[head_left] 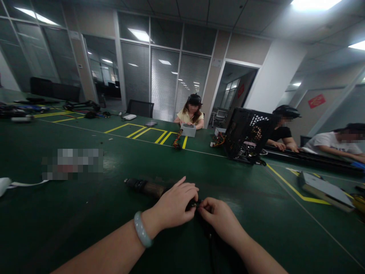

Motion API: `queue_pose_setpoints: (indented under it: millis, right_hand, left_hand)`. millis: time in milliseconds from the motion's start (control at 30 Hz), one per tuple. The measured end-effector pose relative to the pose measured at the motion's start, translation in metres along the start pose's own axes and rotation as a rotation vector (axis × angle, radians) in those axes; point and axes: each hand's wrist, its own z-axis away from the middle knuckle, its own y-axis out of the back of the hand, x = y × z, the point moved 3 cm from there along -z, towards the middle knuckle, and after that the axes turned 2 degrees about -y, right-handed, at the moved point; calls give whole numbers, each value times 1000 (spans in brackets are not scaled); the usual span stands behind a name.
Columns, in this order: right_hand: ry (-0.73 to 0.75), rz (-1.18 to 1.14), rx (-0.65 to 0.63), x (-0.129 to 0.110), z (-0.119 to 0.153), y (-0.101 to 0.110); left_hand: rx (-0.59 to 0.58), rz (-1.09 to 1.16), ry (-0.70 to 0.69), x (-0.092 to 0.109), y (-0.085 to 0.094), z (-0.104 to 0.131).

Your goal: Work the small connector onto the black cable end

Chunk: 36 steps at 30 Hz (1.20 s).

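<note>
A long dark cylindrical tool (153, 189), with a brownish middle and a narrow metallic tip at its left end, lies on the green table. My left hand (178, 201), a pale bracelet on its wrist, is closed over the tool's right end. Close beside it, my right hand (221, 219) pinches a small dark piece at that same end. A dark cable (211, 243) runs from under my right hand toward me. The fingers and palms hide most of the part between the hands, so its exact shape cannot be made out.
A black computer case (248, 133) stands at the right, with a flat grey metal box (326, 190) nearer. Across the table a person handles a grey power supply (188, 130). Two people sit far right. Yellow tape (139, 133) marks the table; a white strap (30, 184) lies left.
</note>
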Motion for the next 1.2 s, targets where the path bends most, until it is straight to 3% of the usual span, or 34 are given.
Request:
queue_pose_setpoints:
  millis: [333, 600, 800, 1200]
  right_hand:
    - [-9, 1, 2, -1, 1, 0]
    - [-2, -24, 1, 1, 1, 0]
    - [-4, -6, 11, -1, 1, 1]
    - [-22, 13, -1, -4, 2, 3]
  left_hand:
    - [-48, -34, -44, -1, -4, -1]
    - [-16, 0, -1, 0, -1, -1]
    - [-56, -47, 43, -5, -8, -2]
    - [-74, -35, -3, -7, -10, -1]
